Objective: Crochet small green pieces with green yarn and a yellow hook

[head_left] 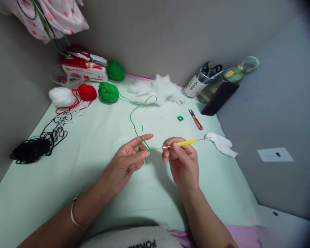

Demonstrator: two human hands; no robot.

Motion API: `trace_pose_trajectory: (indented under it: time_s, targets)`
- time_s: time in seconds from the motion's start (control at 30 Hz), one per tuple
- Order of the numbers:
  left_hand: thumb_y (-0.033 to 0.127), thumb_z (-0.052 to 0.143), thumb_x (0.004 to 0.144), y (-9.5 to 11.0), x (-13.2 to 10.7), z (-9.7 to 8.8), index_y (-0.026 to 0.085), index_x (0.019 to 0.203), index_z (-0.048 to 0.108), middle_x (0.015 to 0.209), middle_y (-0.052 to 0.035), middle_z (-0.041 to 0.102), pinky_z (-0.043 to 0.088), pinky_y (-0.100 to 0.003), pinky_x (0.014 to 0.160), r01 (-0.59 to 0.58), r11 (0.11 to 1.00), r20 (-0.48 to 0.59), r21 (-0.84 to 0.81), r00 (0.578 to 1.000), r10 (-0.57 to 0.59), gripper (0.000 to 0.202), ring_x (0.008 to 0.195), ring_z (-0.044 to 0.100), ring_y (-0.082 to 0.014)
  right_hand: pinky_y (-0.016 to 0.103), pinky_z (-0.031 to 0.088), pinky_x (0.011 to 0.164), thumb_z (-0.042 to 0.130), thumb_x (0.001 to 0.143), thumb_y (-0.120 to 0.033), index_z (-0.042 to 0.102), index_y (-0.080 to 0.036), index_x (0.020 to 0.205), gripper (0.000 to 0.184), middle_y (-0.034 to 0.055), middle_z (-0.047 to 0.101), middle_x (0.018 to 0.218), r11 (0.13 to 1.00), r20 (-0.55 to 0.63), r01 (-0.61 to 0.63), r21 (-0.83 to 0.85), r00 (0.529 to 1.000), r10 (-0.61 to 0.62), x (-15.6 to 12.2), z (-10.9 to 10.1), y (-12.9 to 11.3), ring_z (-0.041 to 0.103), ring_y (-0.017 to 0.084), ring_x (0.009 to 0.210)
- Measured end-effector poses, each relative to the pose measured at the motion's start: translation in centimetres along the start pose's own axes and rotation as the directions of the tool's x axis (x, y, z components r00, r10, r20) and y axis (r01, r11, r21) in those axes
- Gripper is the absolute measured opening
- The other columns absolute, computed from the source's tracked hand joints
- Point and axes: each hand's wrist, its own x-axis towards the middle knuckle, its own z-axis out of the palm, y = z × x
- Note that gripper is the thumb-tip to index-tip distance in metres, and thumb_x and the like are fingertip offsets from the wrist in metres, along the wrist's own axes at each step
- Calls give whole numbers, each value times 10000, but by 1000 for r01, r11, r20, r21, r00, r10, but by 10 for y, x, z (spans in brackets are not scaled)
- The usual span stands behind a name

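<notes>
My right hand grips the yellow handle of a crochet hook, its metal shaft pointing left. My left hand pinches green yarn between thumb and fingers, with the index finger stretched out and the strand running over it. At the left fingertips the hook's tip meets the yarn; the exact loop there is too small to make out. From the hand the strand runs up the table, curves, and leads to a green yarn ball. A short green snippet lies just beyond the left index finger.
Black yarn, white yarn and red yarn lie at left. Behind are a tissue box and white stuffing. On the right are thread snips, a small green ring, a phone and a pen cup.
</notes>
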Motion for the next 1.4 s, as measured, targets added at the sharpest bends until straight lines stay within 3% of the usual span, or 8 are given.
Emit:
trace_pose_trajectory:
  time_s: [0.13,0.5,0.57,0.63,0.73,1.0,1.27,1.4]
  targets:
    - [222,815,797,-5,2,2,249,1267,678,761,53,542,219,-181,462,-38,996,-42,80,998,41,490,508,328,-7,233,493,551,670,932,-291,778,-223,896,133,26,702,856,999,75,-47,-13,996,48,-1,3,4,602,103,628]
    - [316,796,819,-8,3,4,230,1235,689,840,32,597,247,-204,478,-115,975,-104,187,985,137,438,519,326,-21,264,501,559,619,970,-241,774,-269,987,159,45,738,959,955,97,165,-248,985,-145,-5,5,6,616,131,681]
    - [285,794,820,-9,2,5,225,1239,681,829,40,578,234,-203,474,-119,979,-128,168,982,142,439,520,309,-22,288,529,595,614,963,-188,776,-285,1034,202,55,725,975,861,131,300,-410,954,-270,-10,6,8,651,158,749]
    - [262,788,824,-11,2,7,220,1273,655,812,45,563,229,-199,480,-104,987,-129,123,984,120,470,531,302,-27,328,571,692,621,939,-127,765,-317,1131,307,66,717,1049,670,211,438,-599,894,-396,-16,6,11,685,196,872]
    - [264,757,850,-12,3,8,198,1322,622,687,72,473,226,-197,495,-41,998,-89,42,995,45,495,524,260,-39,353,593,795,610,915,-57,705,-358,1271,475,70,701,1160,459,347,563,-687,810,-473,-21,4,15,703,210,953]
    - [280,746,850,-8,3,5,155,1301,643,592,94,381,198,-223,496,-5,999,-42,43,999,6,479,509,214,-55,353,576,694,640,943,-154,778,-292,1026,212,44,753,948,861,119,318,-397,948,-295,-7,8,7,695,201,856]
    - [285,814,781,-7,4,7,176,1263,658,648,81,488,193,-235,487,-38,998,-85,59,995,43,518,490,236,-40,340,565,713,635,927,-90,769,-319,1101,317,55,746,1024,714,222,445,-541,894,-389,-15,10,6,686,204,921]
    - [238,777,822,-5,5,5,178,1258,671,655,77,477,191,-213,482,-1,1000,-29,8,1000,2,453,487,221,-26,330,547,655,635,942,-136,776,-298,1047,240,51,728,964,815,145,387,-431,921,-361,-12,9,5,665,184,814]
